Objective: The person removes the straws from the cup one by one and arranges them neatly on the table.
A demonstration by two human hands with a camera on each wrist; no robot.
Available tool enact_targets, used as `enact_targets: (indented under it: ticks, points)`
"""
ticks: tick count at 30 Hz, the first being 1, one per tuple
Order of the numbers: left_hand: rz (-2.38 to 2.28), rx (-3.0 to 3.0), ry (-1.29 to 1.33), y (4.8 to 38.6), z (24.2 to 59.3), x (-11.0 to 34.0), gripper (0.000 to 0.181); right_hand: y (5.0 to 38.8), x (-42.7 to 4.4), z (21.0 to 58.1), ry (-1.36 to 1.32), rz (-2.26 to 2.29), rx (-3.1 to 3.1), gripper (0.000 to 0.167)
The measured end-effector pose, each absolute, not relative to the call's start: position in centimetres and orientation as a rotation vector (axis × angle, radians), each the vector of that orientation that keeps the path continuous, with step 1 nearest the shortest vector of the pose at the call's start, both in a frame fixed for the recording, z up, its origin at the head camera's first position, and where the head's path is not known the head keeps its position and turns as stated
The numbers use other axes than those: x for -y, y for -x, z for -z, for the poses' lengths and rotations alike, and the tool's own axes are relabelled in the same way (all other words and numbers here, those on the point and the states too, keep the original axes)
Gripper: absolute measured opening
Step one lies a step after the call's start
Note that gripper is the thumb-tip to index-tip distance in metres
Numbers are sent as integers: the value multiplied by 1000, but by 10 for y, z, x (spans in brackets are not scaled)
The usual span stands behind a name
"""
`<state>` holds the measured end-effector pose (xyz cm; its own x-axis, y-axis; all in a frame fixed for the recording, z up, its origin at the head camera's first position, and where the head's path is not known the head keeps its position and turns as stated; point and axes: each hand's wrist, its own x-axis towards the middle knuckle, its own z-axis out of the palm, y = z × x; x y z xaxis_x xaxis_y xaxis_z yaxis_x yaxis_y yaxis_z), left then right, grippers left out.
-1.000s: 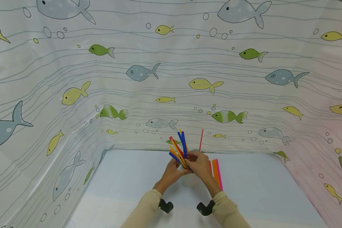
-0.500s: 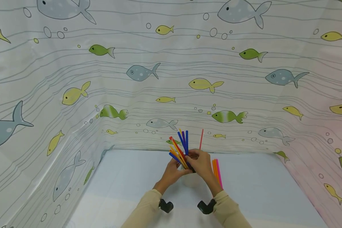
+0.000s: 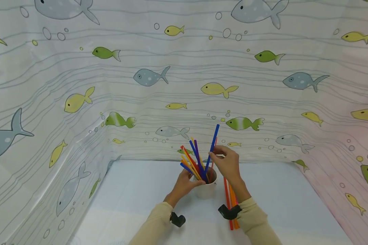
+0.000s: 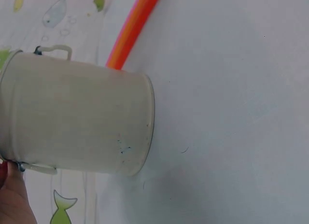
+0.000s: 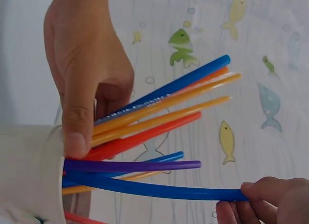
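Note:
A whitish metal bucket (image 3: 206, 192) with small side handles (image 4: 55, 50) stands on the table, holding blue, purple, red, orange and yellow sticks (image 5: 154, 132). My left hand (image 3: 184, 185) grips the bucket's rim, its thumb over the edge beside the sticks; some of its fingers are hidden behind them. My right hand (image 3: 228, 161) pinches a long blue stick (image 3: 214, 136) between thumb and fingers. That stick leans right and looks slightly bowed in the right wrist view, its lower end still inside the bucket.
Red and orange sticks (image 3: 230, 204) lie on the white table (image 3: 135, 190), partly under my right forearm. A thin red stick (image 5: 84, 218) leans out of the bucket's right side. Fish-patterned sheeting (image 3: 184, 78) encloses the back and sides.
My right hand has moved up and to the right, drawing the blue stick partway out from the bunch. The bucket's rim has come into sight. My left hand keeps its hold.

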<state>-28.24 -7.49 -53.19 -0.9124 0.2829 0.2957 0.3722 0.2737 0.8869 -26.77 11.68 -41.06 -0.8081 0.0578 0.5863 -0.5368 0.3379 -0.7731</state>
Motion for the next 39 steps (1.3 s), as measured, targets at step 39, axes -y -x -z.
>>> enact_targets:
  ticks: [39]
  points:
    - [1757, 2465, 580, 281, 531, 76, 72, 270, -223, 507, 96, -1154, 2634, 33]
